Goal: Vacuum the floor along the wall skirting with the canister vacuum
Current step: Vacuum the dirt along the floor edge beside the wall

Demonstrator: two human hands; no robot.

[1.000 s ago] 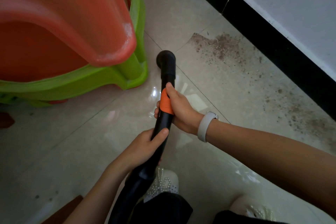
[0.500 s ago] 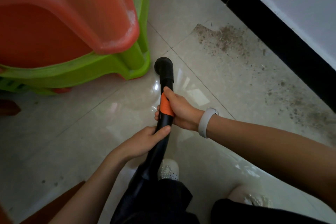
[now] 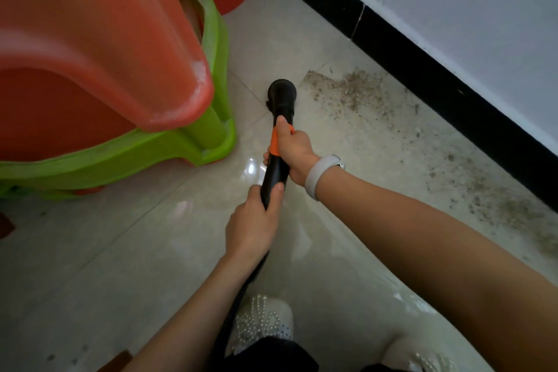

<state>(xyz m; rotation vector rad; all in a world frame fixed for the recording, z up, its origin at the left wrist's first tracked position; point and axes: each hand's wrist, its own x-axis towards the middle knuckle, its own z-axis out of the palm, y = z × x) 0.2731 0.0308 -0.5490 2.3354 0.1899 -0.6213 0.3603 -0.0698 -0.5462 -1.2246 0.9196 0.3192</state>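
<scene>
I had both bare forearms stretched forward and down, the left one rising from the bottom edge and the right one cutting in from the lower right. My right hand (image 3: pixel 294 149) sat farther out, its fingers (image 3: pixel 265 158) curled round the vacuum wand (image 3: pixel 275 166) with the thumb lying straight along the top and a pale band (image 3: pixel 317 175) round the wrist. My left hand (image 3: pixel 252 228) gripped the same wand just behind it, knuckles up, thumb pressed against the side.
</scene>
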